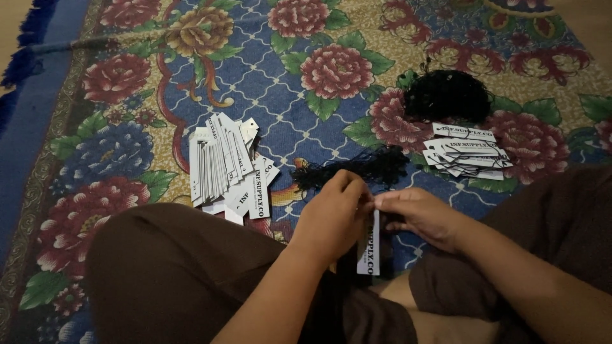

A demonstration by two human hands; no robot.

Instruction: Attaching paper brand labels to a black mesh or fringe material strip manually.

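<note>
Floral carpet [306, 127], tag [369, 245] between hands

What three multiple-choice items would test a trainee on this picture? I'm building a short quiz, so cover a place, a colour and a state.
1. Where does the larger spread of white tags lie?
A. to the person's left on the rug
B. on the person's lap
C. under the black string heap

2. What colour is the loose string heap at the far right?
A. white
B. red
C. black

3. How is the single white tag held?
A. lying flat on the rug
B. hanging down from the fingers of both hands
C. tucked under a knee

Key: 1 A, the pile sits left of the knee on the floral rug. 2 C, the heap is black. 3 B, the left hand and right hand pinch its top end and it hangs below them.
</note>
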